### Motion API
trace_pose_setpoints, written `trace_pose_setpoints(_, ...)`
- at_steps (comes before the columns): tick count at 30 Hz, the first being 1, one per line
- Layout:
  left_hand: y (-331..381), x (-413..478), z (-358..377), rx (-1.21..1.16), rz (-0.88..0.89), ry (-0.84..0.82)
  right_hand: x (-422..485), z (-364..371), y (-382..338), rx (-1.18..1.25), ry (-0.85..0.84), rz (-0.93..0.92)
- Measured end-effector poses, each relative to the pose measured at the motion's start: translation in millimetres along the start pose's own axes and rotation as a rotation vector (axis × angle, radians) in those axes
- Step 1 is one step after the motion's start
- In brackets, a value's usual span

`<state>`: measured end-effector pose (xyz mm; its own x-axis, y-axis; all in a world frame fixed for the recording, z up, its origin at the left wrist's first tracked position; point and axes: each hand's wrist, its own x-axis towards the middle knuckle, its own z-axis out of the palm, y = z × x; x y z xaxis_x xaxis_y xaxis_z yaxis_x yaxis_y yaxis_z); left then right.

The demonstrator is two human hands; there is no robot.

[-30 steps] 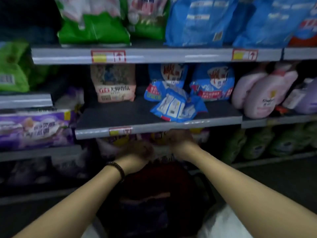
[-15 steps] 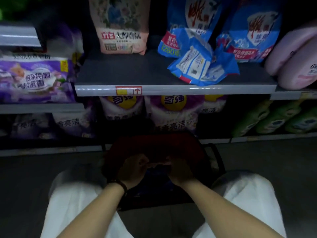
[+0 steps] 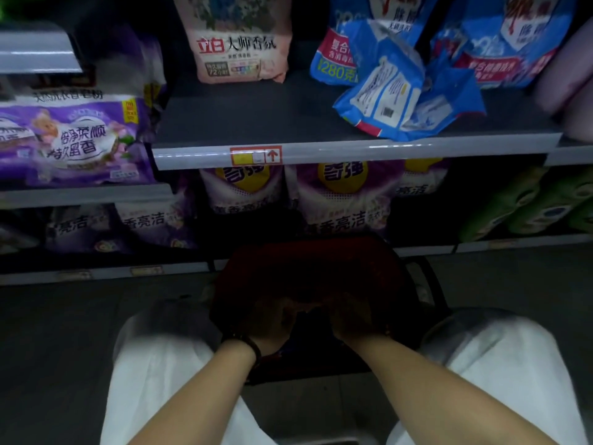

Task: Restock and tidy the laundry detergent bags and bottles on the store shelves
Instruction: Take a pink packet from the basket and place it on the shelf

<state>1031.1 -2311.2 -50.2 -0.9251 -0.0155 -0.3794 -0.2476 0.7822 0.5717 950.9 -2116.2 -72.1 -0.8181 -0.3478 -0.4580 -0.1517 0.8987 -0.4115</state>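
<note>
My left hand (image 3: 272, 322) and my right hand (image 3: 353, 319) are both down inside a dark red basket (image 3: 305, 261) that stands on the floor between my knees. The hands sit close together in deep shadow, and what their fingers touch is hidden. On the grey shelf (image 3: 272, 123) above, a pink detergent bag (image 3: 237, 43) stands upright at the back. A blue detergent bag (image 3: 394, 94) lies toppled near the front edge, before two upright blue bags (image 3: 513, 43). Purple detergent bags (image 3: 340, 200) fill the shelf beneath.
A purple bag (image 3: 73, 139) lies on the lower left shelf. Green bottles (image 3: 529, 207) line the bottom right shelf, and a pink bottle (image 3: 571, 75) leans in at the far right. A price tag (image 3: 255, 155) marks the grey shelf's edge. My white-trousered knees flank the basket.
Both hands have dropped from just under the shelf edge down into the basket, and my view has tilted downward. Over the last half second they have barely moved.
</note>
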Motion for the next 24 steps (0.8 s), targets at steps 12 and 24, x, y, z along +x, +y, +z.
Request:
trace_pose_setpoints(12,61.9,-36.1,-30.9,-0.185,0.010,-0.012,-35.7,-124.0,-57.7,-0.135,-0.010,-0.151)
trace_pose_setpoints(24,120.0,-77.2,-50.3,-0.435,0.163,0.203,-113.1,-257.9,-120.6,0.170,0.297,-0.304)
